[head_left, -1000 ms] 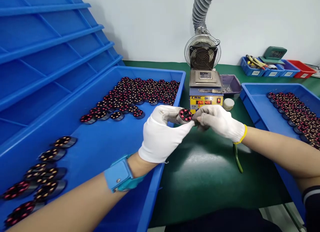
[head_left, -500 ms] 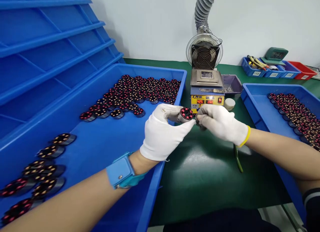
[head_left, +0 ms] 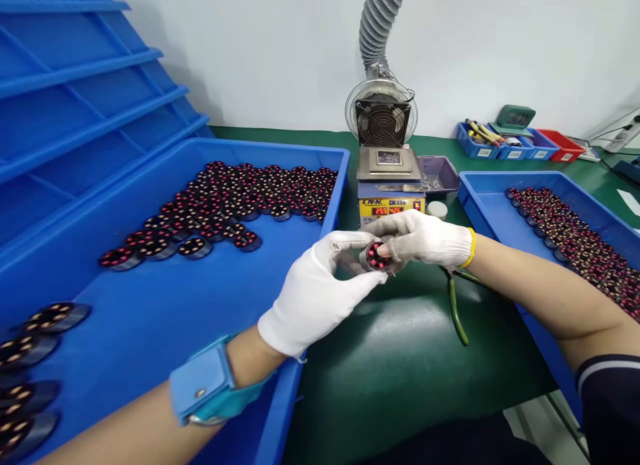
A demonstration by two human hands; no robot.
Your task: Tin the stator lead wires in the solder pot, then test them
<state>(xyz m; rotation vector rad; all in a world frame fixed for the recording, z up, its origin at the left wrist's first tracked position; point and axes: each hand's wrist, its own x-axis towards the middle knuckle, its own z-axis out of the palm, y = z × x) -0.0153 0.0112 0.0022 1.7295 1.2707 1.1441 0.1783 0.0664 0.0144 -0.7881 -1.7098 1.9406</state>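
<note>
Above the green tabletop, my left hand point(head_left: 315, 288), in a white glove, grips a round motor stator point(head_left: 376, 256) with red windings and a dark metal rim. My right hand point(head_left: 417, 239), gloved with a yellow cuff, is closed on the same stator from the right, its bare-looking thumb tip pressing the windings. Part of the stator is covered by these fingers. Just below my right wrist lie green-handled pliers point(head_left: 455, 311). A large blue tray point(head_left: 250, 278) on the left holds many similar stators point(head_left: 220, 205).
Behind my hands stands a solder pot point(head_left: 390, 191) with a fan point(head_left: 384, 125) and duct above. A grey bin point(head_left: 440, 171) and a white round pot point(head_left: 437, 210) sit beside it. The right blue tray point(head_left: 493, 198) holds more stators. Stacked trays point(head_left: 90, 85) lean at left.
My right hand has moved left onto the stator, fingers now over its face. The pliers have come further into view. The whole view has shifted right.
</note>
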